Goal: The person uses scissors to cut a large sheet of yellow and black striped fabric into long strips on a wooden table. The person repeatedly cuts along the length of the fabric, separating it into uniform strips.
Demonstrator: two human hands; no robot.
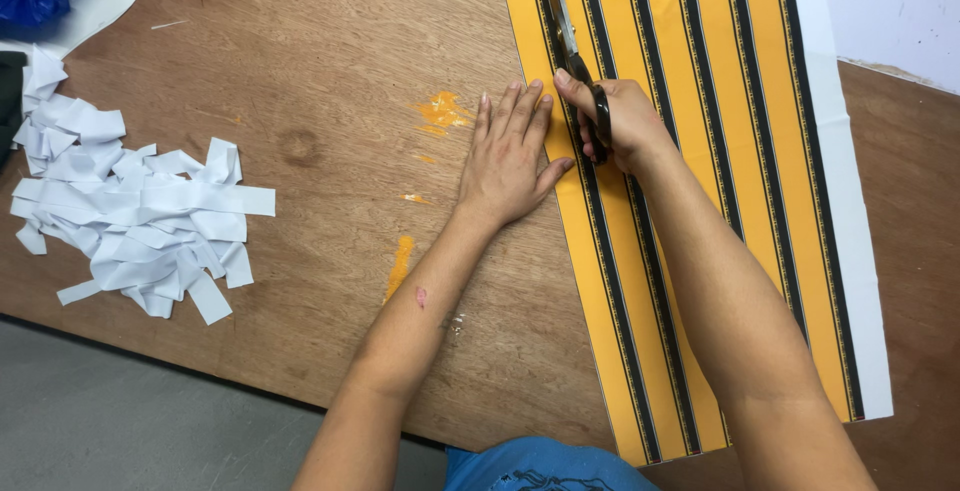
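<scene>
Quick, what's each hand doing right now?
Left hand: open, flat on the striped fabric edge.
Right hand: closed around the scissors.

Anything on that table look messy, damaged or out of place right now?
Orange smears stain the bare wooden table beside the left hand. A loose heap of white strips lies at the table's left. The striped fabric lies flat under the scissors.

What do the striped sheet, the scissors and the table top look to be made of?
The striped sheet looks like woven or coated cloth: matte orange with black stripes and a white edge, lying limp and flat. The scissors in the right hand seem to be metal, with grey blades and dark handles. The table top looks like plywood: brown grain, knots and orange paint smears. The left hand presses the sheet's edge.
</scene>
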